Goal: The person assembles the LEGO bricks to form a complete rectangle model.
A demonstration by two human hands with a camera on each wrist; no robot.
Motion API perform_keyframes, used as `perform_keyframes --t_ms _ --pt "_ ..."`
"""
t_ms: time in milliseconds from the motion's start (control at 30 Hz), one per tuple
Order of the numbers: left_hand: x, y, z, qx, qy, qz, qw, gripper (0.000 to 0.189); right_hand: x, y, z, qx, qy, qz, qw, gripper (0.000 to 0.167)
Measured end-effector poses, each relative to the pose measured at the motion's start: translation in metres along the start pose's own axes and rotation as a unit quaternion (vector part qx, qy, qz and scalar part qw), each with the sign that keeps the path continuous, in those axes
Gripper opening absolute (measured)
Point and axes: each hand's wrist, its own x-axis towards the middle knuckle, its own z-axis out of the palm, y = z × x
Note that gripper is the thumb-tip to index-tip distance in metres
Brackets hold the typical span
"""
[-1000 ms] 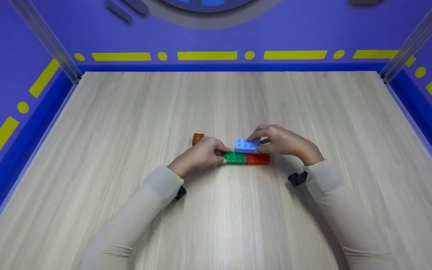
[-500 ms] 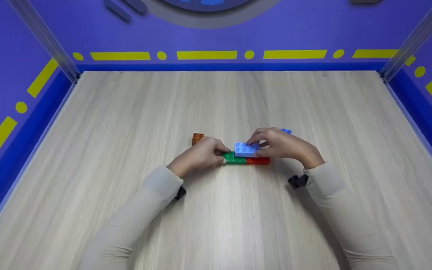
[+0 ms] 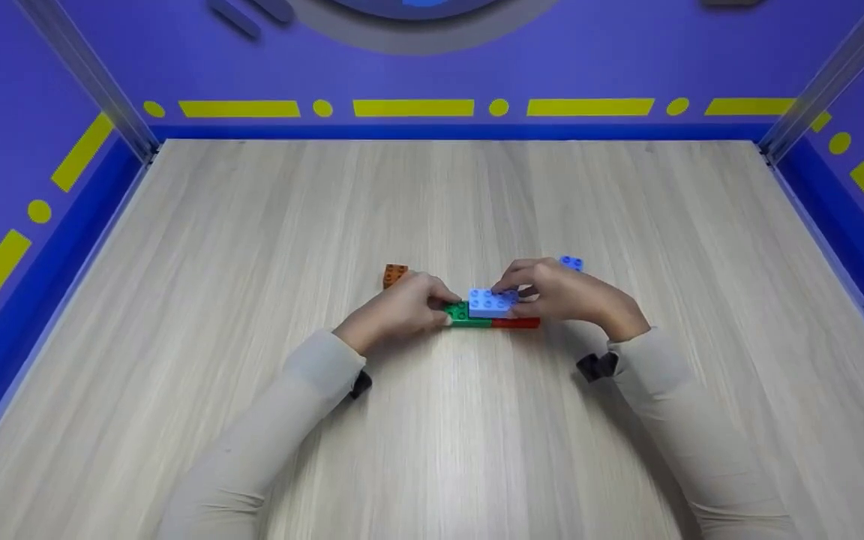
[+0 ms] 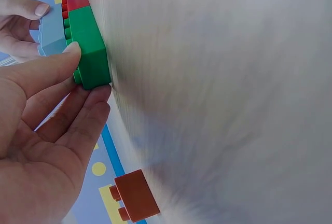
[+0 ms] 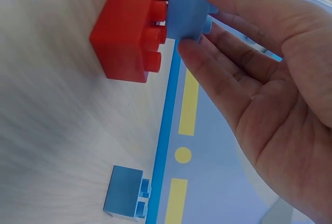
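Note:
A green brick and a red brick lie end to end on the table in one row, studs up. At the green brick's outer end, my left hand pinches it between thumb and fingers. My right hand grips a light blue brick by its right part. That brick sits across the seam between green and red, its underside right at their studs in both wrist views. Several red studs stay uncovered at the right end.
An orange-brown brick stands on the table beyond my left hand. A small blue brick is behind my right hand. Purple-blue walls with yellow marks border the wooden tabletop.
My right hand has brought the light blue brick down and slightly toward me onto the green and red row. The small blue brick has come into sight. My left hand keeps its hold.

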Motion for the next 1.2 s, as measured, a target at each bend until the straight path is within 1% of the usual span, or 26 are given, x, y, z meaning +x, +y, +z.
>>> perform_keyframes --t_ms 133,333,533,700,933,1033,1200 --pt "0.0 -0.001 0.0 0.003 -0.002 -0.001 1.0 0.032 -0.001 -0.001 0.002 -0.008 0.001 -0.005 1.0 0.031" --pt "0.001 -0.001 -0.001 0.007 -0.005 0.018 0.9998 0.032 -0.002 -0.001 0.004 -0.019 0.01 -0.022 0.9995 0.031" --pt "0.002 0.0 -0.001 0.001 -0.009 0.006 0.9999 0.032 -0.002 -0.003 0.004 -0.033 0.011 -0.027 0.999 0.03" --pt "0.001 0.0 -0.001 0.009 -0.007 0.0 0.9999 0.032 -0.001 -0.007 0.002 -0.048 0.01 -0.031 0.9983 0.03" --pt "0.0 0.001 -0.001 0.013 0.001 0.002 0.9999 0.032 0.0 -0.01 0.002 -0.072 0.008 -0.033 0.9968 0.031" --pt "-0.001 0.001 -0.001 0.014 -0.001 0.0 0.9999 0.032 0.001 -0.011 0.002 -0.078 0.007 -0.03 0.9965 0.031" --pt "0.0 0.0 -0.001 0.015 -0.002 0.007 0.9999 0.032 0.001 -0.012 0.002 -0.084 0.01 -0.032 0.9959 0.031"
